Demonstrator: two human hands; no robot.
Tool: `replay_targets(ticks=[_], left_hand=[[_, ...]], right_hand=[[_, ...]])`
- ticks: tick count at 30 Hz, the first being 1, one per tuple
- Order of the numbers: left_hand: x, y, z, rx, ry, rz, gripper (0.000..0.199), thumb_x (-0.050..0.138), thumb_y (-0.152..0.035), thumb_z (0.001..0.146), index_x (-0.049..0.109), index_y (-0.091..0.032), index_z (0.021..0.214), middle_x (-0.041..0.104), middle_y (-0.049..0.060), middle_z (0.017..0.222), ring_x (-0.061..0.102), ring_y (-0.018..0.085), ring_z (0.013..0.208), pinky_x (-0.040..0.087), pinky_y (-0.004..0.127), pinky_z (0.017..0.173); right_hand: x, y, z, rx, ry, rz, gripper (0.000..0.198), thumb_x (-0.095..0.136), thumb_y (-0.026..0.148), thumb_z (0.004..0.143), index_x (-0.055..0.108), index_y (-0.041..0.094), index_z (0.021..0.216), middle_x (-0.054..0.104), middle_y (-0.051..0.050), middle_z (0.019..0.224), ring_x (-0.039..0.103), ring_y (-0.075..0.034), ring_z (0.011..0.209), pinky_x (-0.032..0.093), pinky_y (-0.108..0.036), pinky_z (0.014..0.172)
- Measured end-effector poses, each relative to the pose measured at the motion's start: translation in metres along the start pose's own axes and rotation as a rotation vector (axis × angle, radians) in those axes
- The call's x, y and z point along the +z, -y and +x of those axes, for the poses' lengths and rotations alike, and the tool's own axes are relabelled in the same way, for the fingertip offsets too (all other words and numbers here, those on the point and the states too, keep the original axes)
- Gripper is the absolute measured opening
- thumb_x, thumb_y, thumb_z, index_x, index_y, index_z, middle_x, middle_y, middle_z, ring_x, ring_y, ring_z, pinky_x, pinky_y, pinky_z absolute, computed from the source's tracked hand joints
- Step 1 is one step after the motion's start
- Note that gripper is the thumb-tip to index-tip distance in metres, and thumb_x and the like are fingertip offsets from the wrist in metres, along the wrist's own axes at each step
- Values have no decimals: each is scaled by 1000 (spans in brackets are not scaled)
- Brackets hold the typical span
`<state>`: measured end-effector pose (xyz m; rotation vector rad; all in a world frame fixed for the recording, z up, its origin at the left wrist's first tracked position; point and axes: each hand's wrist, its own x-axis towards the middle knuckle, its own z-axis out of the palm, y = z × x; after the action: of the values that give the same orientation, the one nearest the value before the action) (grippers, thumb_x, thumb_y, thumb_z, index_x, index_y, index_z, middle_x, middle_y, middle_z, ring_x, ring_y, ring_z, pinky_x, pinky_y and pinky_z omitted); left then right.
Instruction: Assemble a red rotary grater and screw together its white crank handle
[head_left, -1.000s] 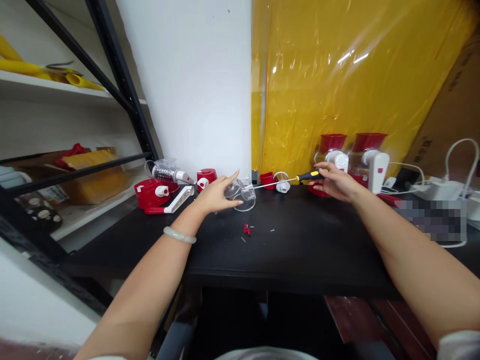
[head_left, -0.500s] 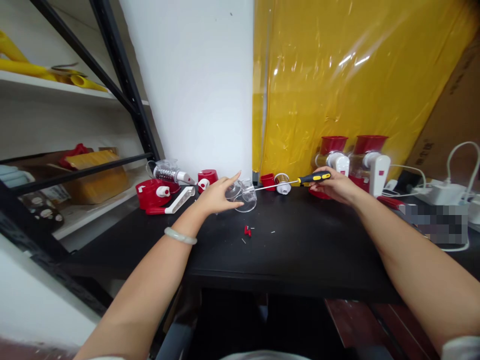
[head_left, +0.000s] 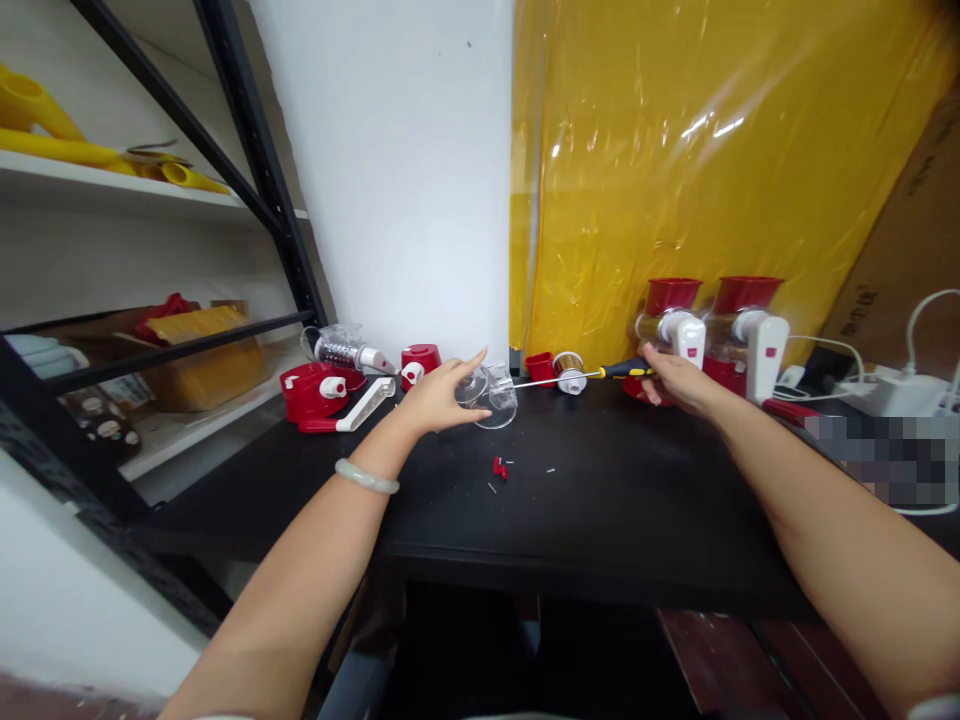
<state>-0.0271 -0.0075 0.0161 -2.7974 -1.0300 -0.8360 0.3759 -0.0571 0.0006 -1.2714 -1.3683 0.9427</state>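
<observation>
Head view: a screwdriver is held to a clear plastic housing at the rear of the table.
The right hand has been shifted and is closed round the screwdriver's end; turning is apparently under way. The housing is clasped by the left hand, thumb and forefinger spread.

Probably a workshop, screwdriver, loose parts, shelving

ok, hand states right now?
Left hand: thumb and index finger spread around the clear plastic part; firm grip or not, can't tell.
Right hand: closed, holding the screwdriver by its handle.
</observation>
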Motion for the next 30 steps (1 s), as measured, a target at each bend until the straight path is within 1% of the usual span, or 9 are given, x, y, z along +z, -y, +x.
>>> replay_targets(ticks=[3, 6, 11, 15, 17, 19, 23, 27, 30], left_hand=[[0, -1, 0, -9, -2, -2, 97, 73, -49, 70, 19, -35, 150, 51, 3, 102, 54, 21, 90, 45, 32, 81], [0, -1, 0, -14, -5, 1, 97, 73, -50, 70, 19, -35, 150, 51, 3, 102, 54, 21, 91, 45, 32, 81], [-1, -2, -1, -8, 4, -1, 98, 73, -50, 70, 19, -34, 150, 51, 4, 102, 54, 21, 91, 45, 32, 80], [-2, -2, 0, -8, 2, 10, 98, 73, -49, 70, 19, -34, 150, 52, 4, 101, 54, 21, 90, 45, 31, 79], [-2, -2, 0, -14, 5, 16, 98, 73, -49, 70, 20, -34, 150, 52, 4, 101, 54, 21, 90, 45, 31, 78], [-3, -2, 0, -14, 4, 18, 98, 73, -49, 69, 20, -34, 150, 52, 4, 101, 54, 21, 90, 45, 31, 78], [-2, -2, -1, -1, -8, 15, 98, 74, -48, 69, 20, -35, 150, 53, 4, 104, 55, 21, 91, 45, 32, 81], [-2, -2, -1, -1, -2, 12, 98, 74, -48, 69, 20, -34, 150, 53, 4, 104, 55, 21, 92, 45, 32, 81], [-1, -2, 0, 5, -8, 12, 98, 74, -47, 69, 20, -35, 150, 53, 4, 105, 55, 22, 92, 45, 32, 82]], right_hand=[[2, 3, 0, -17, 17, 188, 36, 46, 56, 88, 58, 22, 88, 67, -5, 71, 66, -19, 63, 53, -32, 61], [4, 8, -3, -128, 26, 300, 20, 59, 38, 83, 55, 29, 101, 68, -1, 91, 68, -18, 81, 56, -34, 69], [3, 6, -2, -147, -60, 30, 28, 50, 52, 88, 54, 25, 87, 54, 3, 51, 46, -12, 36, 40, -24, 37], [4, 8, -6, -82, -22, 298, 17, 56, 40, 85, 46, 28, 92, 62, 2, 66, 61, -16, 55, 52, -30, 55], [5, 11, -10, -97, 37, 401, 30, 66, 27, 76, 43, 31, 96, 65, 4, 79, 66, -17, 67, 54, -34, 68], [7, 13, -12, -123, 25, 347, 32, 69, 27, 75, 44, 30, 94, 63, 4, 75, 63, -15, 61, 54, -31, 64], [10, 13, -9, -139, -89, 155, 28, 53, 52, 86, 48, 25, 84, 45, 7, 45, 40, -10, 34, 41, -25, 40], [8, 14, -8, -63, 6, 356, 17, 56, 41, 82, 46, 28, 89, 59, 3, 63, 59, -15, 51, 50, -31, 52], [7, 14, -9, -122, -5, 369, 29, 65, 27, 75, 44, 32, 94, 61, 6, 72, 61, -15, 56, 50, -30, 52]])
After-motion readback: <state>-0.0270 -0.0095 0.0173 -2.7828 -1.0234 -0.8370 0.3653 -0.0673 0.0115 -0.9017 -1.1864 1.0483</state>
